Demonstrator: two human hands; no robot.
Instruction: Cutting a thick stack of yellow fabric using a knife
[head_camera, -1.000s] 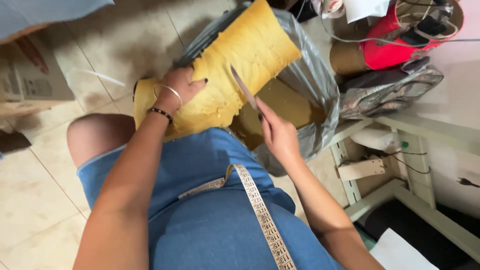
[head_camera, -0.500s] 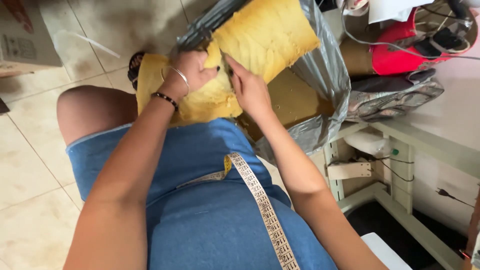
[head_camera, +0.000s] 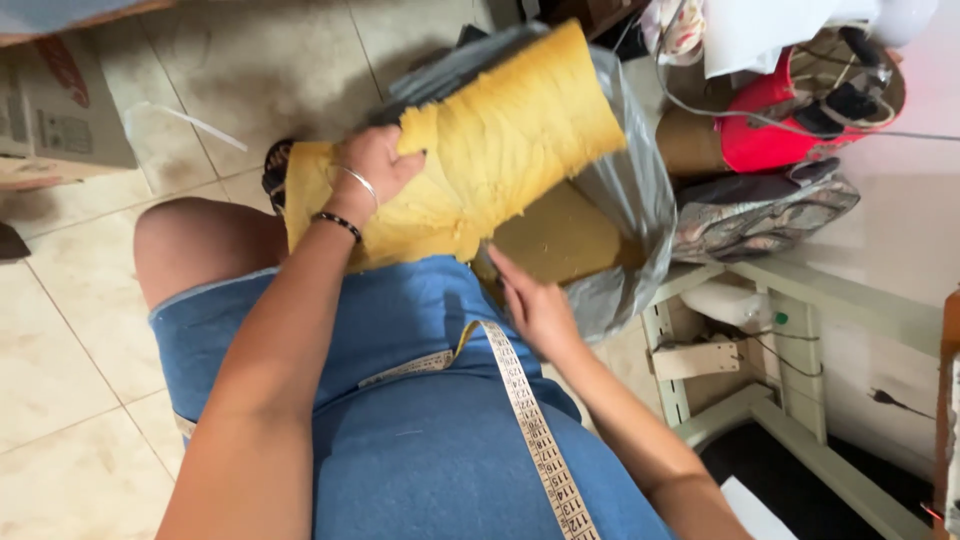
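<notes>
Beige floor tiles (head_camera: 70, 330) spread beyond the left hand (head_camera: 375, 165), which is clamped on a fuzzy yellow fabric piece (head_camera: 500, 150) above a grey plastic bag (head_camera: 630, 210). The right hand (head_camera: 535, 305), fingers loosely apart, touches the fabric's lower edge.

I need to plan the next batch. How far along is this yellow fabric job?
Done: one mustard piece lies in the grey plastic bag. In hand: the left hand grips the fuzzy yellow fabric piece over the bag; the right hand touches its lower edge. Left: that piece isn't yet inside.
</notes>
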